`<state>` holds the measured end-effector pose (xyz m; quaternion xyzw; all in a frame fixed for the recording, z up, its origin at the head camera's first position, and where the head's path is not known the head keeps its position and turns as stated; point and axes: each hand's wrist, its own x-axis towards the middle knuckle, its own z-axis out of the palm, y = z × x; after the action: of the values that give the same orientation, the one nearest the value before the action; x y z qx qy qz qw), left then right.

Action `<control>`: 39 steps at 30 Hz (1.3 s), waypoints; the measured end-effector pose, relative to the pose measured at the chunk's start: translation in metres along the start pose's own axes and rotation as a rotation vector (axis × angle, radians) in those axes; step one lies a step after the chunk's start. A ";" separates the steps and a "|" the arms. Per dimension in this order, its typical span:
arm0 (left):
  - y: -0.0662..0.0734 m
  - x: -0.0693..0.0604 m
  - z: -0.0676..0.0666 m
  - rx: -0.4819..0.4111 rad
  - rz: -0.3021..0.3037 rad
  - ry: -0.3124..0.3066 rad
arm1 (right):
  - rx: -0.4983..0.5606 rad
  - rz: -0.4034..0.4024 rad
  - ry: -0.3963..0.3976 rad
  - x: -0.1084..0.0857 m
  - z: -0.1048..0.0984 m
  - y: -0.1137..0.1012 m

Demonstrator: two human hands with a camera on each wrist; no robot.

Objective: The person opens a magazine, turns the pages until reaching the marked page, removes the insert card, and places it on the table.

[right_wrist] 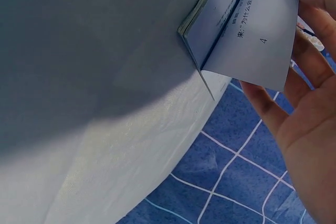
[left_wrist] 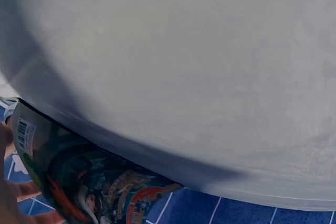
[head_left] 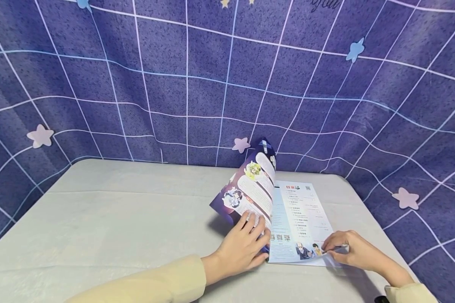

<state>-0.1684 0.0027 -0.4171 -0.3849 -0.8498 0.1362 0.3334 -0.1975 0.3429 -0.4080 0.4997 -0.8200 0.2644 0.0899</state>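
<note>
An open magazine (head_left: pixel 299 210) lies on the table, showing a contents page with small portraits along its bottom. Its purple front leaf (head_left: pixel 246 185) stands up and curls over to the left. My left hand (head_left: pixel 244 242) grips this raised part near its lower end, fingers over the printed side. In the left wrist view the dark cover (left_wrist: pixel 94 166) shows a barcode. At the lower right corner, my right hand (head_left: pixel 358 252) pinches the page between thumb and fingers. The right wrist view shows this page (right_wrist: pixel 257 51) lifted, with a number 4 on its underside.
A pale cloth covers the table (head_left: pixel 129 219). Behind it hangs a blue-purple curtain (head_left: pixel 174 92) with white grid lines and stars. The table's right edge runs close to my right forearm.
</note>
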 end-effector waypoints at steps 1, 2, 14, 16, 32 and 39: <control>0.000 0.000 0.000 0.002 -0.003 -0.012 | 0.002 -0.002 0.002 0.000 0.000 0.000; 0.000 -0.001 0.000 0.003 -0.006 -0.024 | 0.005 -0.002 0.006 0.000 0.000 0.000; 0.001 -0.007 0.003 -0.068 -0.028 -0.119 | 0.008 0.002 0.052 0.001 0.001 0.001; 0.001 -0.008 0.004 -0.086 -0.035 -0.131 | 0.011 0.011 0.048 0.001 0.000 0.000; -0.007 -0.017 0.009 -0.230 -0.021 -0.243 | 0.017 0.046 0.070 0.002 0.000 -0.003; -0.010 -0.016 0.011 -0.230 0.003 -0.251 | -0.001 0.065 0.083 0.000 0.003 0.000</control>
<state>-0.1737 -0.0158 -0.4278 -0.4016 -0.8942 0.0857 0.1781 -0.1976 0.3416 -0.4101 0.4613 -0.8315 0.2873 0.1154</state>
